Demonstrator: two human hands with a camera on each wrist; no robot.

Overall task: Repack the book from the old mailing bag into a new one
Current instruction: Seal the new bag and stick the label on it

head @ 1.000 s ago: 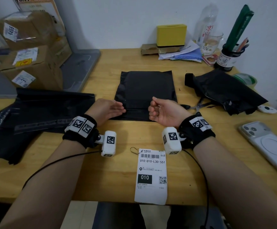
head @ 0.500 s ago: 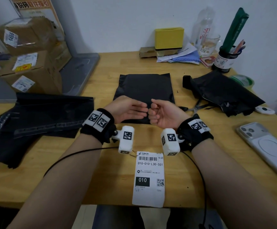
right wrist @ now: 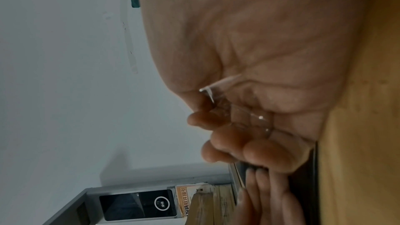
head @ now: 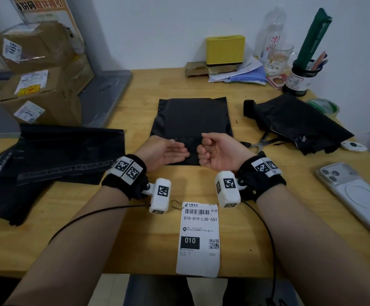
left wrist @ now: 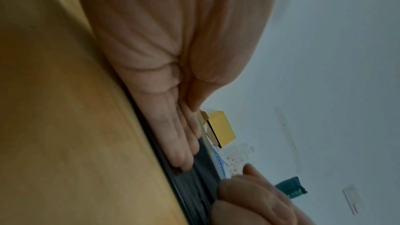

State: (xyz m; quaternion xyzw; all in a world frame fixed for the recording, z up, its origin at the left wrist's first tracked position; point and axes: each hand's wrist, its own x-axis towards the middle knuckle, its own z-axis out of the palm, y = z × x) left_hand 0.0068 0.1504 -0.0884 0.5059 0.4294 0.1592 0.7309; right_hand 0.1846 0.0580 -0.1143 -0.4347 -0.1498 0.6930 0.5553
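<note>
A flat black mailing bag [head: 191, 120] lies at the middle of the wooden table [head: 268, 195]; no book shows, so what the bag holds is hidden. My left hand [head: 171, 150] rests with straight fingers [left wrist: 184, 151] on the bag's near edge [left wrist: 201, 174]. My right hand [head: 205, 151] is curled just right of it, over the same edge. In the right wrist view a thin clear strip [right wrist: 218, 86] is pinched in its curled fingers [right wrist: 227, 143]. A crumpled black bag [head: 296, 122] lies at the right.
A pile of flat black bags [head: 58, 155] lies at the left. A shipping label [head: 198, 237] overhangs the front edge. Scissors [head: 264, 141], a phone [head: 356, 199], a pen pot [head: 297, 80], a yellow box [head: 224, 49] and cardboard parcels [head: 38, 85] surround the work spot.
My hands came together over the bag's near edge, the left sliding right until the fingers met. Now they stand slightly apart again.
</note>
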